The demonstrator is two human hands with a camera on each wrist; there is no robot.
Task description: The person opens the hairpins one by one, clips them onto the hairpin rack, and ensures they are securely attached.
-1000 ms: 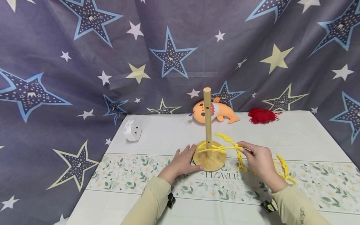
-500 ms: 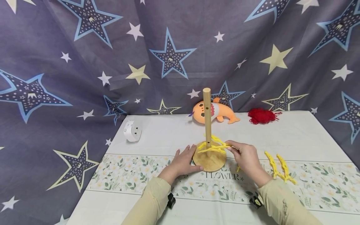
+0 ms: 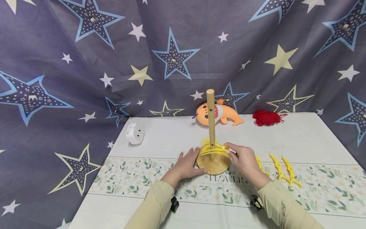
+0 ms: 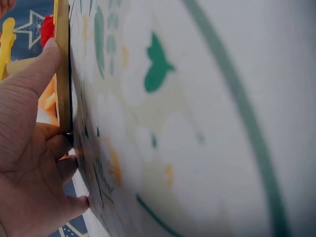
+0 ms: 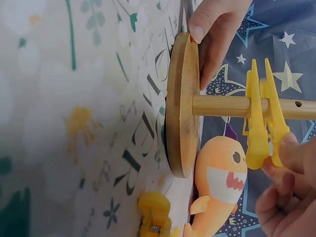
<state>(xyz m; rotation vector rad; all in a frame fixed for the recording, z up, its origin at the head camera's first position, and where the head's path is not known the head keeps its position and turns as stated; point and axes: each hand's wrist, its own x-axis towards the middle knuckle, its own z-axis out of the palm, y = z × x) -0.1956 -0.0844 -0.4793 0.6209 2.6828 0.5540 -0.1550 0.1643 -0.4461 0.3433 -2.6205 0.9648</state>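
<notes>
A wooden post (image 3: 211,124) stands upright on a round wooden base (image 3: 215,167). My left hand (image 3: 186,163) rests against the base's left rim, thumb at the front and fingers spread toward the back. A yellow hair clip (image 5: 255,118) sits around the lower post. Just above it, my right hand (image 3: 243,159) pinches a second yellow clip (image 5: 275,116) by its end, between thumb and fingertips; its long arms lie alongside the post. In the right wrist view the left thumb (image 5: 200,32) presses on the base's edge.
Several more yellow clips (image 3: 289,170) lie on the table runner to the right, partly behind my right hand. An orange shark plush (image 3: 228,114) and red yarn (image 3: 266,117) lie along the back. A white plug-like block (image 3: 134,133) stands at the back left.
My right hand has moved left to the post with its clip. The clip's arms, spread apart before, have come together around the post. My left hand has stayed at the base.
</notes>
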